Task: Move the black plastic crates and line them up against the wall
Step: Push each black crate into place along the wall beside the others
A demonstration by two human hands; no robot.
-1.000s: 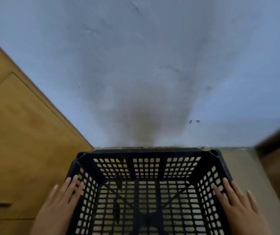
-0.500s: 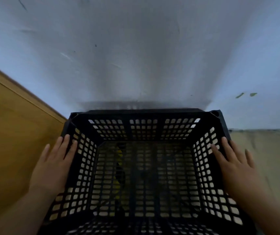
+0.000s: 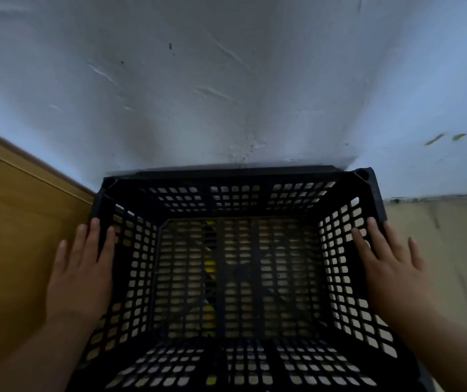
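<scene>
At the wall: crate set in the corner

Black crate sits dead centre, its 12 o'clock rim against the wall. Left hand at 9 and right hand at 3 lie flat on its side walls, fingers straight, gripping nothing. Wooden panel at 9.

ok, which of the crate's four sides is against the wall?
The far side, its rim at the grey wall. The left hand and right hand lie flat on the flanking sides; the near side faces the person.
</scene>
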